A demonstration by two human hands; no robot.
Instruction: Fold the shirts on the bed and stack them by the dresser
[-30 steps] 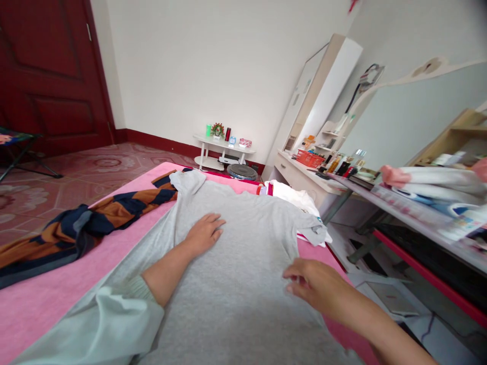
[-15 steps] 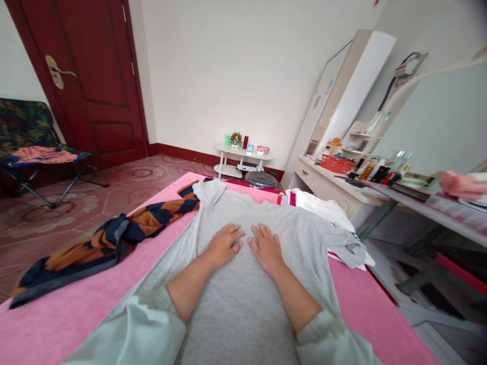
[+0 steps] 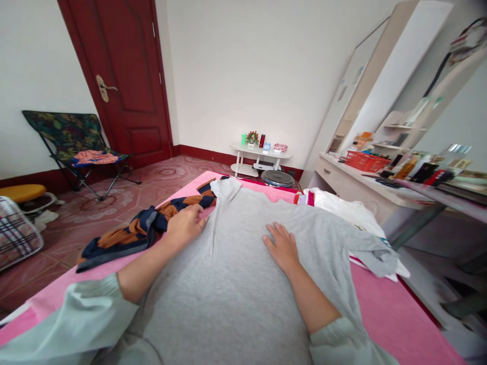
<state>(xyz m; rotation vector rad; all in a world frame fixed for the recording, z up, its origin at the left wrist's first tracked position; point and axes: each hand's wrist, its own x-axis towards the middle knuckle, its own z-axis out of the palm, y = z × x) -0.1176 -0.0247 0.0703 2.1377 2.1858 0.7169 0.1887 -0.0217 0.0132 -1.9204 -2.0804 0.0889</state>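
A grey T-shirt [image 3: 243,263] lies spread over a pink-covered bed [image 3: 395,304], its collar end away from me and some creases along its left side. At the shirt's left edge, below the sleeve, is my left hand [image 3: 186,223], its fingers loosely bent and apart; I see no cloth gripped in it. My right hand [image 3: 283,247] rests flat on the chest of the shirt with its fingers spread. To the left of the shirt lies a crumpled orange and navy striped garment [image 3: 129,230], partly behind my left hand.
A white garment [image 3: 342,207] lies beyond the right sleeve. On the right stands a dressing table [image 3: 331,170] with a red basket [image 3: 365,161] and bottles. A folding chair [image 3: 72,137] is by the red door [image 3: 117,76]. A small white stand [image 3: 243,148] is against the far wall.
My left hand has moved from the shirt's chest out to its left edge. The right hand stays flat on the chest. My view has turned left, showing more of the chair.
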